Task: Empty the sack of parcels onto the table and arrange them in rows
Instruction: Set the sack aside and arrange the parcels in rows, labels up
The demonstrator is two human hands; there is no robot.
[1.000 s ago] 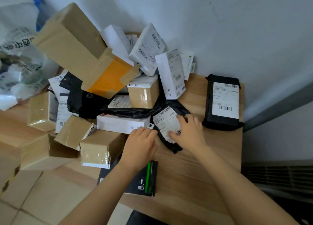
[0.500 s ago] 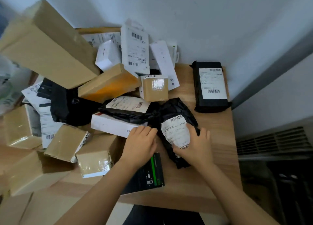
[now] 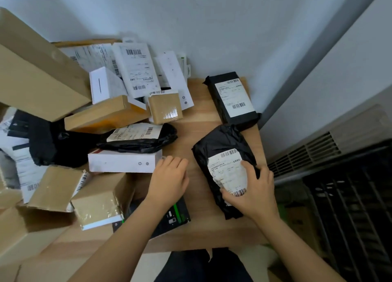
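A heap of parcels covers the left of the wooden table (image 3: 199, 120). My right hand (image 3: 252, 190) grips a soft black bag parcel (image 3: 220, 141) with a white label, lying apart from the heap near the table's right edge. Behind it, against the wall, lies a black wrapped box (image 3: 233, 97) with a label. My left hand (image 3: 169, 182) rests on the table with curled fingers beside a long white box (image 3: 124, 161), holding nothing I can see. A second black bag parcel (image 3: 137, 137) lies on that white box.
Large brown cartons (image 3: 36, 69) lean at the left, with smaller taped boxes (image 3: 99, 203) at the front left. White labelled boxes (image 3: 137, 69) stand at the back. A black device box (image 3: 174, 213) with a green stripe lies under my left wrist. A vent grille (image 3: 307, 152) is beyond the right edge.
My right hand has pulled the black bag parcel out of the heap and to the right, in front of the black wrapped box. My left hand has stayed by the white box.
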